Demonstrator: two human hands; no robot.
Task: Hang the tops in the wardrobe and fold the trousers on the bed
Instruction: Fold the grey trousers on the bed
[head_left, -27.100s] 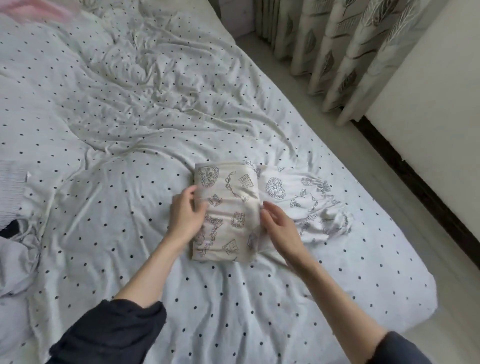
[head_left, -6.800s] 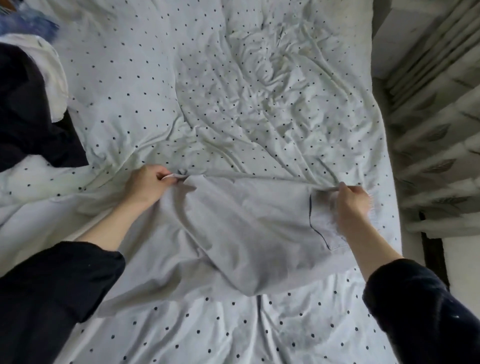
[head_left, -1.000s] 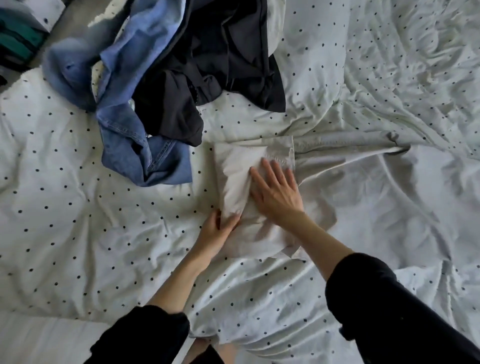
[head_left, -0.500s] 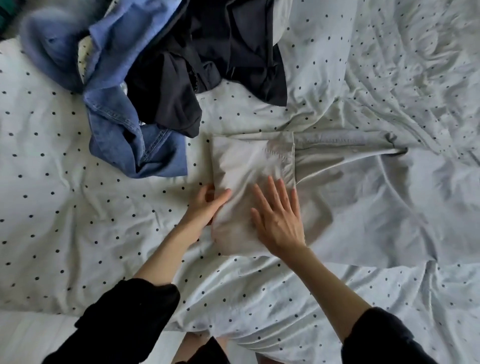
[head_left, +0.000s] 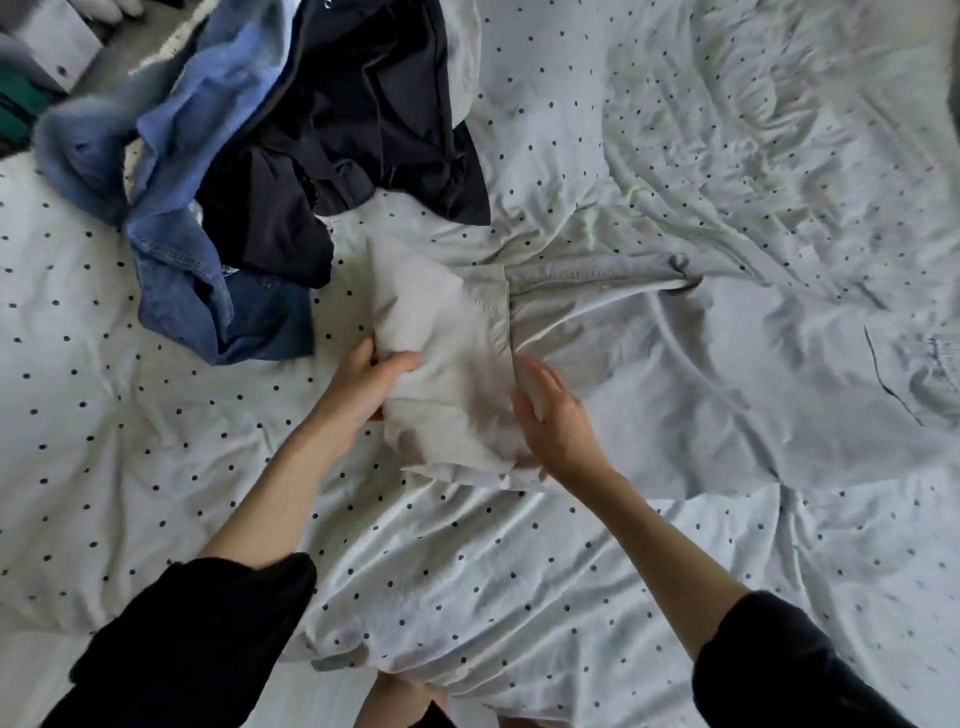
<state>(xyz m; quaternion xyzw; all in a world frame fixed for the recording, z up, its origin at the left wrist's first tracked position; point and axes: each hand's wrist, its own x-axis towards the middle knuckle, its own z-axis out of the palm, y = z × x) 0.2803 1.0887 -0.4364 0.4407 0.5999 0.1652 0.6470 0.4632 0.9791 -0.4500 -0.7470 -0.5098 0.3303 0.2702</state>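
1. Head view, centre of the frame: pale grey trousers (head_left: 597, 364) lie on the dotted bed sheet (head_left: 519, 571). One end is folded into a thick packet at centre; the rest spreads flat toward the right of the frame.
2. Left hand (head_left: 363, 395): it grips the left edge of the folded packet. The thumb lies on top of the cloth; the fingers curl underneath and are mostly hidden.
3. Right hand (head_left: 550, 415): it is at the right edge of the packet, near the hem seam. The fingers reach under the folded layer, slightly spread; the thumb presses on the near corner. The cloth is held between them.
4. The folded end is raised slightly off the sheet between the two hands.
5. Upper left of the frame: a pile of clothes lies on the bed, with blue jeans (head_left: 208, 291) at its lower edge and a dark garment (head_left: 363, 130) on top. The jeans lie just beside the folded packet.
6. Bottom of the frame: both forearms wear dark sleeves (head_left: 197, 649).
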